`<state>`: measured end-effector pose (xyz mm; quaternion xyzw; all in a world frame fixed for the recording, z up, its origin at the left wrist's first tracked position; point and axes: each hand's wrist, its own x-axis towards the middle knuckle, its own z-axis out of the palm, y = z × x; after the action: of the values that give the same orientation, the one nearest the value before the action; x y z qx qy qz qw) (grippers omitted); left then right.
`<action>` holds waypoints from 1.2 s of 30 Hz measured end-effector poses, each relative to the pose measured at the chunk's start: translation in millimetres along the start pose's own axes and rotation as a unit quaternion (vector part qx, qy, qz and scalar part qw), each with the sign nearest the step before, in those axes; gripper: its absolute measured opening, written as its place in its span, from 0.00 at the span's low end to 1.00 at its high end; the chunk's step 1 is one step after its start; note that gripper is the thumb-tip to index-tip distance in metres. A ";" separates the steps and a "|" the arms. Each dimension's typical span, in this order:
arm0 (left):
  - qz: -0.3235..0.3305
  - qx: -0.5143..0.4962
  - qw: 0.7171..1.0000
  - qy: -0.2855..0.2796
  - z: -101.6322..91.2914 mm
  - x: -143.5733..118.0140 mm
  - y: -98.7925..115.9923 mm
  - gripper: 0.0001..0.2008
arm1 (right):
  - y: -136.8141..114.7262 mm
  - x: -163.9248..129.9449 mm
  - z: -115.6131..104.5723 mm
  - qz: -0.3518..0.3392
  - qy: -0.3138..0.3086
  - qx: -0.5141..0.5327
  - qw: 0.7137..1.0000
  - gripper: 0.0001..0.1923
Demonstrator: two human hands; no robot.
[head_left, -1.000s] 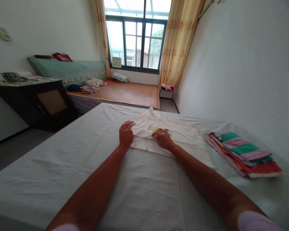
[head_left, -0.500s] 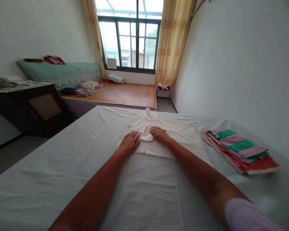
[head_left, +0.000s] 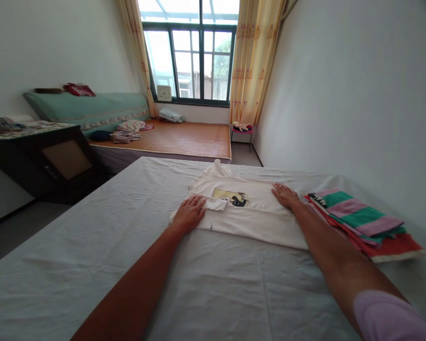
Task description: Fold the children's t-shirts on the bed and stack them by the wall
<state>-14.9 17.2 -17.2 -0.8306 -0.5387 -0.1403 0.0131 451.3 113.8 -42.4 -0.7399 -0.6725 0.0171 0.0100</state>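
A: We see a white cotton t-shirt (head_left: 255, 208) lying flat on the white sheet (head_left: 128, 237), soft, lightly creased, near edge folded into a straight band. Printed rectangle on the chest.

B: Orientation?

A: Collar end points away from us toward the window (head_left: 190, 61); as folded, its long axis runs crosswise, left to right. It sits mid-bed, just left of the striped folded cloths (head_left: 358, 222).

B: Hands?

A: Our left hand (head_left: 190, 213) lies flat, palm down, fingers loose, pressing the folded sleeve at the shirt's left end. Not clenched, nothing pinched. Our right hand (head_left: 286, 195) is also flat and spread on the shirt's right end, right beside the striped stack, gripping nothing.

B: The stack?

A: Green, pink and red bands, thicker weave, squared edges, right of the shirt.
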 end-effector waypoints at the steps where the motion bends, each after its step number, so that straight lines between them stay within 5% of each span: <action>1: 0.000 0.001 1.000 -0.001 0.0 0.0 -0.1 0.23 | 1.7 -0.3 0.1 0.007 0.003 0.001 1.000 0.32; 6: 0.003 0.002 1.000 0.000 0.3 -0.4 -0.8 0.23 | -19.1 6.5 -14.7 0.055 0.042 -0.020 0.997 0.28; 17: 0.006 0.009 1.000 0.013 0.4 -1.6 -0.1 0.23 | -129.6 53.3 -31.0 -0.084 0.030 -0.008 0.996 0.28; 23: 0.008 0.009 1.000 0.023 0.8 -1.3 -0.2 0.22 | -180.9 63.9 -51.4 -0.033 -0.009 0.097 0.995 0.28; 28: 0.004 -0.002 1.000 0.026 3.0 -0.5 -1.0 0.22 | -202.5 69.8 -58.3 -0.028 -0.022 0.137 0.990 0.33; 33: -0.002 -0.020 1.000 0.023 2.2 -1.1 -0.9 0.22 | -214.5 57.8 -61.5 -0.079 -0.025 0.197 0.977 0.20; 36: -0.002 -0.045 0.999 0.021 0.8 -0.1 -1.2 0.22 | -220.2 34.9 -65.9 -0.154 0.043 0.219 0.963 0.15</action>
<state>-15.8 17.7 -18.1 -0.8263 -0.5329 -0.1819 -0.0133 238.2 170.1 31.4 -0.6075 -0.7568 0.1304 0.2028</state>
